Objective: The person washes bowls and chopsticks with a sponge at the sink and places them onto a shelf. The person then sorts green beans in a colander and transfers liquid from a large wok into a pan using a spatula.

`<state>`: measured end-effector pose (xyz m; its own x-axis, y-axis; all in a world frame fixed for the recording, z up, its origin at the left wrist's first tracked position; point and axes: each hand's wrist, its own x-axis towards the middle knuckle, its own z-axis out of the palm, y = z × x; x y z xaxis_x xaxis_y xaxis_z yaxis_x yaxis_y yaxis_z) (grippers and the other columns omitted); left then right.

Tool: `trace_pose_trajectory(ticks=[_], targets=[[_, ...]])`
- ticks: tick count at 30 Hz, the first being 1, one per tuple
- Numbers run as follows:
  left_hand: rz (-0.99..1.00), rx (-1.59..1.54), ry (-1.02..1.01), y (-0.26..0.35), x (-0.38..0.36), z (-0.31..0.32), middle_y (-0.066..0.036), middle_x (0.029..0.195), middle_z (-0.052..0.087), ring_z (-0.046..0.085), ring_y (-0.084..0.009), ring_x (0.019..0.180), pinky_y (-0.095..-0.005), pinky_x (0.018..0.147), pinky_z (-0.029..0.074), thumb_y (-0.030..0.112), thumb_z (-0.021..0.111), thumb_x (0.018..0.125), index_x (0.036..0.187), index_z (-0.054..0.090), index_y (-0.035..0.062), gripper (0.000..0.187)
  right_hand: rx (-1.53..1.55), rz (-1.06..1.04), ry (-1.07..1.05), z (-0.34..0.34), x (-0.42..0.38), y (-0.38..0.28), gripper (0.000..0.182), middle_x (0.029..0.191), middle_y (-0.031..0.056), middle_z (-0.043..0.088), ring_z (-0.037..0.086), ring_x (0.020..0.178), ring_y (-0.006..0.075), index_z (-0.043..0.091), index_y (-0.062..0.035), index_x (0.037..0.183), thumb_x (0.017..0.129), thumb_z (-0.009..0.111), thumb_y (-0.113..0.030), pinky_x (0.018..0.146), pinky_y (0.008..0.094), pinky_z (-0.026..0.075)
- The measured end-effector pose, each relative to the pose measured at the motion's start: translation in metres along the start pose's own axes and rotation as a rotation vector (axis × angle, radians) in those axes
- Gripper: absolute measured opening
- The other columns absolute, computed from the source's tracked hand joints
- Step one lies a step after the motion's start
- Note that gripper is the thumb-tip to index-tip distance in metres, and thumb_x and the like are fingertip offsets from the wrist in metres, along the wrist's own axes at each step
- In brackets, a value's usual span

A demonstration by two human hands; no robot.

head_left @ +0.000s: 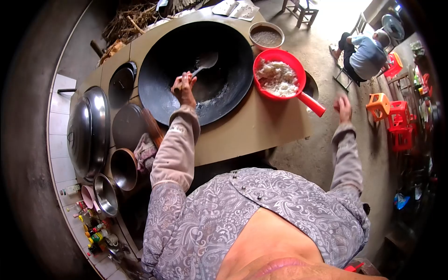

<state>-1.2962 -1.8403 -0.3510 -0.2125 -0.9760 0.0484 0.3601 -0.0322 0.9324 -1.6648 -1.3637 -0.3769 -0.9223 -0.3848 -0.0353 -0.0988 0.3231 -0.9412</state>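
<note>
My left hand [185,89] is closed around the handle of a wok spatula [207,60]. The spatula's blade is over the inside of a big black wok [219,39] set into the stove top. White residue clings to the wok's lower wall. To the wok's right stands a red plastic ladle [310,103] with a deep bowl full of white cooked rice [278,78]. My right hand [344,108] hangs in the air beyond the counter's right side, apart from the ladle. Its fingers are blurred, and I see nothing held in it.
A bowl of brownish liquid [266,36] stands behind the rice. Metal lids [88,135], a brown bowl [124,169], a steel basin [106,195] and a cloth [145,151] crowd the left. A seated person [366,56] and plastic stools [397,116] are at right.
</note>
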Motion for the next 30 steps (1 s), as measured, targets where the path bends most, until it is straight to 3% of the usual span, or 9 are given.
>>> trace_pose_trajectory(ticks=[4, 6, 10, 13, 20, 25, 28, 29, 30], targets=[[0.017, 0.276, -0.062, 0.004, -0.022, -0.022, -0.006, 0.086, 0.06, 0.059, -0.0124, 0.08, -0.026, 0.072, 0.051, 0.029, 0.06, 0.088, 0.086, 0.057, 0.003, 0.026, 0.216, 0.022, -0.431, 0.073, 0.1, -0.1, 0.028, 0.093, -0.0019, 0.057, 0.057, 0.083, 0.008, 0.053, -0.0107, 0.119, 0.094, 0.047, -0.022, 0.075, 0.0217, 0.045], [-0.159, 0.264, -0.118, 0.001, -0.026, -0.036, -0.004, 0.086, 0.058, 0.059, -0.012, 0.079, -0.0254, 0.068, 0.05, 0.035, 0.062, 0.086, 0.098, 0.056, 0.0045, 0.033, 0.246, 0.098, -0.586, 0.122, 0.143, -0.109, 0.033, 0.097, 0.0029, 0.057, 0.059, 0.087, 0.0137, 0.05, -0.0081, 0.122, 0.093, 0.049, -0.024, 0.079, 0.0257, 0.047], [-0.234, 0.189, -0.1, 0.032, -0.056, -0.017, -0.006, 0.096, 0.057, 0.063, -0.018, 0.084, -0.0256, 0.069, 0.052, 0.041, 0.065, 0.082, 0.11, 0.053, 0.0024, 0.049, 0.168, 0.359, -0.49, 0.211, 0.191, -0.131, 0.036, 0.102, 0.0084, 0.054, 0.061, 0.087, 0.0282, 0.047, -0.0077, 0.12, 0.085, 0.052, -0.014, 0.073, 0.0366, 0.054], [-0.231, 0.179, -0.073, 0.034, -0.062, -0.017, -0.005, 0.097, 0.057, 0.063, -0.0166, 0.079, -0.0249, 0.066, 0.051, 0.036, 0.063, 0.085, 0.111, 0.052, 0.0025, 0.044, 0.236, 0.488, -0.718, 0.241, 0.218, -0.127, 0.03, 0.101, 0.0119, 0.059, 0.062, 0.084, 0.0276, 0.052, -0.0114, 0.115, 0.085, 0.049, -0.01, 0.076, 0.0387, 0.054], [-0.262, 0.157, 0.008, 0.025, -0.079, -0.007, -0.005, 0.102, 0.056, 0.063, -0.0144, 0.074, -0.022, 0.062, 0.049, 0.033, 0.063, 0.085, 0.111, 0.052, 0.0025, 0.041, 0.513, 0.183, -0.936, 0.257, 0.23, -0.101, 0.031, 0.101, 0.012, 0.06, 0.063, 0.078, 0.025, 0.047, -0.0094, 0.119, 0.09, 0.048, -0.019, 0.07, 0.0386, 0.056], [-0.249, 0.145, 0.044, 0.019, -0.083, 0.0, -0.006, 0.107, 0.056, 0.063, -0.0146, 0.073, -0.023, 0.061, 0.05, 0.034, 0.063, 0.085, 0.112, 0.052, 0.0014, 0.044, 0.375, 0.138, -0.696, 0.317, 0.275, -0.095, 0.027, 0.094, 0.0194, 0.059, 0.064, 0.067, 0.0344, 0.04, -0.0027, 0.111, 0.085, 0.037, -0.008, 0.057, 0.0468, 0.057], [-0.261, 0.138, 0.07, 0.02, -0.086, 0.003, -0.007, 0.107, 0.056, 0.063, -0.0148, 0.073, -0.0236, 0.06, 0.05, 0.034, 0.064, 0.084, 0.113, 0.052, 0.0013, 0.045, 0.299, 0.255, -0.506, 0.351, 0.283, -0.119, 0.027, 0.088, 0.0183, 0.062, 0.065, 0.067, 0.0333, 0.044, -0.0015, 0.111, 0.087, 0.036, -0.01, 0.055, 0.0414, 0.058], [-0.271, 0.142, 0.078, 0.016, -0.086, -0.001, -0.007, 0.106, 0.056, 0.063, -0.0148, 0.073, -0.0233, 0.06, 0.051, 0.034, 0.064, 0.084, 0.114, 0.051, 0.0005, 0.047, 0.352, 0.217, -0.742, 0.362, 0.315, -0.096, 0.031, 0.086, 0.0203, 0.064, 0.066, 0.066, 0.0333, 0.049, -0.0011, 0.113, 0.087, 0.036, -0.011, 0.054, 0.0403, 0.058], [-0.268, 0.141, 0.079, 0.017, -0.086, -0.001, -0.007, 0.106, 0.056, 0.063, -0.0151, 0.073, -0.0232, 0.06, 0.051, 0.034, 0.064, 0.084, 0.115, 0.051, 0.0002, 0.048, 0.294, 0.292, -0.626, 0.381, 0.321, -0.104, 0.033, 0.083, 0.0213, 0.065, 0.066, 0.065, 0.0343, 0.05, -0.0013, 0.116, 0.088, 0.035, -0.012, 0.055, 0.0405, 0.058]])
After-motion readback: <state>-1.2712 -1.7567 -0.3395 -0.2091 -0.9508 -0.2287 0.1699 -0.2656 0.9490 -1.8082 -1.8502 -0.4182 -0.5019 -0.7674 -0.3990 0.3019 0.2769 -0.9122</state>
